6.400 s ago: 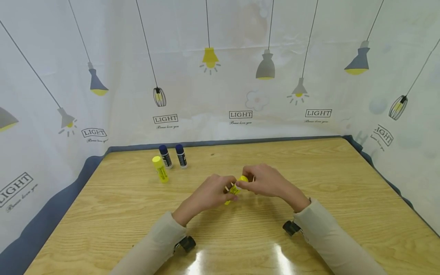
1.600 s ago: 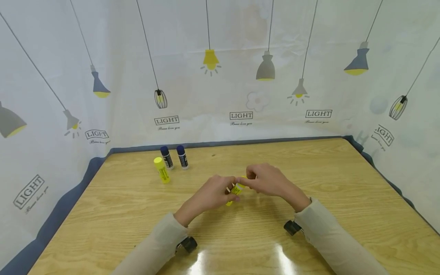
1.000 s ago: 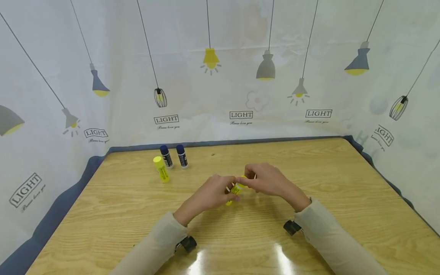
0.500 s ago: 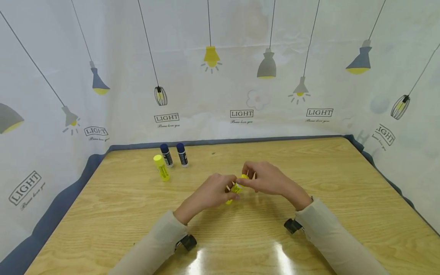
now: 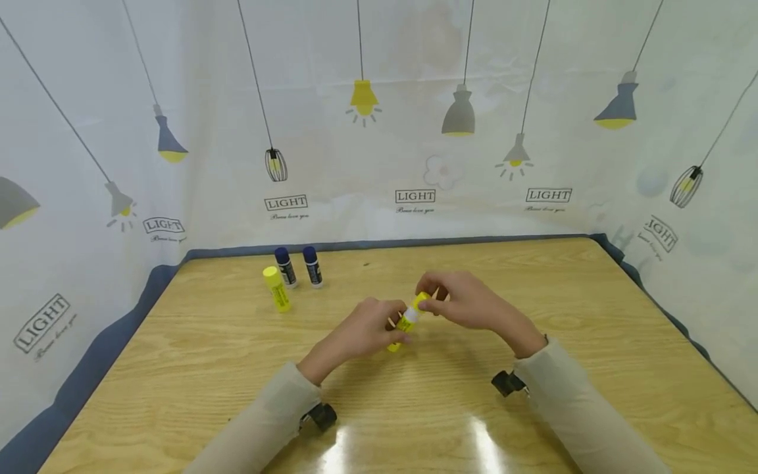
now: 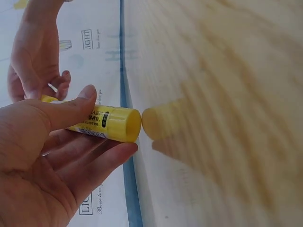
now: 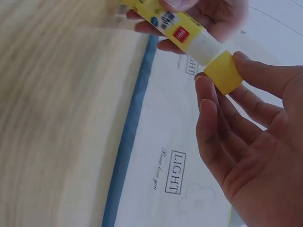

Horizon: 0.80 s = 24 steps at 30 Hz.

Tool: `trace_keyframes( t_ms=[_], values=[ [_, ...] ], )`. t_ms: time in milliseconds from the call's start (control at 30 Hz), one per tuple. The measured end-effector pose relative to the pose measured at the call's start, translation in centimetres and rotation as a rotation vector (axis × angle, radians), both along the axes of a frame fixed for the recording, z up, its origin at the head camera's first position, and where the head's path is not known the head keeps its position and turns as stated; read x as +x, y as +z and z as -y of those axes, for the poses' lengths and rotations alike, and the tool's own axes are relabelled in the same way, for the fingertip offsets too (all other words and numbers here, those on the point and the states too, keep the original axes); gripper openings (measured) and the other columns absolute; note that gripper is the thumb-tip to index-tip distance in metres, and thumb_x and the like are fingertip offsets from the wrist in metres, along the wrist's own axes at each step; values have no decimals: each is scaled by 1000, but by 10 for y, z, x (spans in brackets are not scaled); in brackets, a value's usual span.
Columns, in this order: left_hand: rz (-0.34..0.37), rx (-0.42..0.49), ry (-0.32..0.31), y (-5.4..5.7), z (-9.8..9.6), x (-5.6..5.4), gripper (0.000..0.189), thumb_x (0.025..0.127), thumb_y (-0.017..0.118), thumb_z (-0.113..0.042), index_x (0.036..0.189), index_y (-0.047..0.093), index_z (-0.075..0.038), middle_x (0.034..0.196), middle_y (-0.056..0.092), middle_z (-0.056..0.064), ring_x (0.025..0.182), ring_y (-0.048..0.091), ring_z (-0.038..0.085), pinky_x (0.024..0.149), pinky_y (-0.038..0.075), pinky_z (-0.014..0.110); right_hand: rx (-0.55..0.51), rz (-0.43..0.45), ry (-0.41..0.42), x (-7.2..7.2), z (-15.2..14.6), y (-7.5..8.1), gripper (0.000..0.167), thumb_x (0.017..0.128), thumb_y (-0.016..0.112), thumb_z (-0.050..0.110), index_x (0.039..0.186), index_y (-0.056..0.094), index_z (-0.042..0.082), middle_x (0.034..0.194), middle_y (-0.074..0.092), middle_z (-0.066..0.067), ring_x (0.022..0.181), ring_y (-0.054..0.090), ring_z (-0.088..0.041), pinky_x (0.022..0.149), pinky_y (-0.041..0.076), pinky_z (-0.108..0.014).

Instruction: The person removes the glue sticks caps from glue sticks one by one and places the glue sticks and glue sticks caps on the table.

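Over the middle of the table, my left hand [image 5: 370, 327] holds a yellow glue stick [image 7: 165, 26] between thumb and fingers, tilted up to the right. Thumb and fingertips of my right hand [image 5: 464, 299] pinch its yellow cap [image 7: 224, 72] at the upper end. A white neck [image 7: 203, 48] shows between body and cap; whether the cap still sits on the neck's tip, I cannot tell. In the left wrist view the stick's base [image 6: 127, 125] is very near the tabletop, almost meeting its reflection. Fingers cover part of the label.
Another yellow glue stick [image 5: 276, 289] stands upright at the back left of the wooden table [image 5: 533, 283]. Just behind it stand two navy-capped glue sticks [image 5: 285, 268]. A white cloth backdrop [image 5: 355, 158] with printed lamps rises along the back and sides.
My right hand has moved slightly up and away with the cap, baring more of the white neck. My left hand stays in place on the glue stick.
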State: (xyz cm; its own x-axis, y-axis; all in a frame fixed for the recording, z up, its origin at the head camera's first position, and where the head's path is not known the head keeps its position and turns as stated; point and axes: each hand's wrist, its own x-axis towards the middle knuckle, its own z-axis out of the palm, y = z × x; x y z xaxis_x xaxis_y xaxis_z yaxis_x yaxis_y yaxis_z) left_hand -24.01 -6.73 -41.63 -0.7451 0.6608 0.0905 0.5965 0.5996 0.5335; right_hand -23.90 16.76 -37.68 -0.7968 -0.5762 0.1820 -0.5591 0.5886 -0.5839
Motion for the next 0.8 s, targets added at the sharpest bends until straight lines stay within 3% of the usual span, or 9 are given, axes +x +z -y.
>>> trace_keyframes(
  t_ms=[133,267,533,667,800],
  values=[
    [63,51,-2,-1,2,-5,20,96,75,-20,112,67,-10,110,76,5,98,74,18,77,59,25,-33,-32,-26,-2,-11,10,17,100,70,22,114,68,12,95,73,-1,76,69,-14,63,54,-29],
    [152,118,-18,-6,3,-16,21,101,68,-15,120,62,-8,118,73,9,114,71,24,92,60,36,-63,-8,-41,-1,-21,17,19,102,68,22,116,68,10,95,73,-4,75,69,-15,64,57,-32],
    [300,223,0,-11,-11,-53,31,104,63,-16,134,59,-8,129,69,9,126,63,25,110,51,44,-71,13,-116,-3,-39,24,20,103,67,22,117,69,9,95,72,-6,73,68,-14,63,58,-31],
    [320,251,64,-12,-19,-74,37,104,62,-17,140,57,-7,134,68,8,130,61,25,112,49,46,-75,14,-111,-5,-41,26,22,103,66,23,118,69,8,97,73,-9,73,68,-14,63,58,-31],
    [273,267,142,-13,-24,-91,39,105,62,-16,142,56,-8,137,67,11,131,61,28,110,51,46,-83,28,-111,-6,-40,25,22,103,66,24,118,70,8,97,73,-9,74,69,-15,64,58,-32]
  ],
)
